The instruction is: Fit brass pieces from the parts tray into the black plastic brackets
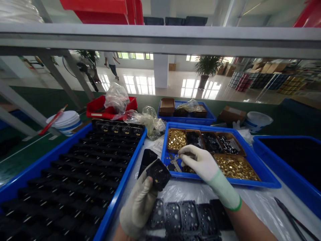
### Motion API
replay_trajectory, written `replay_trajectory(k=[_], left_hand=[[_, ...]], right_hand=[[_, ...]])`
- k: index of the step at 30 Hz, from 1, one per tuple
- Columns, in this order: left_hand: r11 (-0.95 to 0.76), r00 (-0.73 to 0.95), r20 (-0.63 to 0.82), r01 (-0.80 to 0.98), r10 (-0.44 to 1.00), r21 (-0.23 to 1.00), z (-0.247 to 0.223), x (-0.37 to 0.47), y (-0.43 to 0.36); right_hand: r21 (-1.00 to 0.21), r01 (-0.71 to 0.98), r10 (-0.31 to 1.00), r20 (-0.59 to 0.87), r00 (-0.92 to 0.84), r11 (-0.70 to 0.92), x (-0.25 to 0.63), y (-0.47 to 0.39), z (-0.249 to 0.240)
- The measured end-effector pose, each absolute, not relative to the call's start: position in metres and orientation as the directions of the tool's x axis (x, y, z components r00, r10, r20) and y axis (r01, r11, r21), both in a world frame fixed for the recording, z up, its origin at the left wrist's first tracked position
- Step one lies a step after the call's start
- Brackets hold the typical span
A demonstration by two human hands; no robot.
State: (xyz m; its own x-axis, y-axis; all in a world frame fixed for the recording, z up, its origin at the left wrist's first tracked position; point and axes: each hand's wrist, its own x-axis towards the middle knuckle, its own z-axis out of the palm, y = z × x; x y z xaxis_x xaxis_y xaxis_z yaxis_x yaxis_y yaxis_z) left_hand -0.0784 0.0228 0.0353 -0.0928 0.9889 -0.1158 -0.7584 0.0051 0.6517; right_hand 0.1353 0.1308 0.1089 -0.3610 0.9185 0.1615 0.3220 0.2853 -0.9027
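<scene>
My left hand [139, 201], in a white glove with a bare thumb tip, holds a square black plastic part [158, 174] with small brass bits in it. My right hand [200, 162], gloved in white with a green cuff, is over the front left of a blue tray [269, 180]. Its thumb and fingers are pinched together; whatever is between them is too small to make out. Boxes of brass pieces [177, 139], more brass pieces [237, 167] and black parts [212, 143] stand in that tray. Below my hands lie rows of black housings [189, 214] on plastic sheeting.
A large blue tray [117, 197] full of black parts stands at left, another blue tray [258, 142] at right. Pliers [288, 214] lie at front right. Behind are a red bin [91, 108], plastic bags [151, 122] and white buckets [66, 122]. A shelf beam [160, 38] crosses above; a person [112, 63] walks beyond.
</scene>
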Motion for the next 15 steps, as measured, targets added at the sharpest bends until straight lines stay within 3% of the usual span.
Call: replay_trajectory(k=[2,6,12,15], left_hand=[[-0.016,-0.076,-0.052,-0.703,0.996,0.711,0.043,-0.077,0.023],[-0.019,-0.047,-0.016,-0.659,0.999,0.752,0.053,-0.075,0.023],[-0.007,-0.047,-0.029,-0.636,0.998,0.771,0.05,-0.079,0.018],[0.008,-0.056,-0.055,-0.624,0.997,0.781,0.056,-0.079,0.017]], right_hand=[[-0.953,0.182,0.904,0.153,-0.398,0.242,0.126,0.117,0.117],[-0.97,0.109,0.884,0.146,-0.445,0.215,0.112,0.095,0.123],[-0.911,0.21,0.858,0.229,-0.459,0.355,0.1,0.084,0.11],[-0.907,0.255,0.86,0.184,-0.476,0.335,0.097,0.082,0.107]])
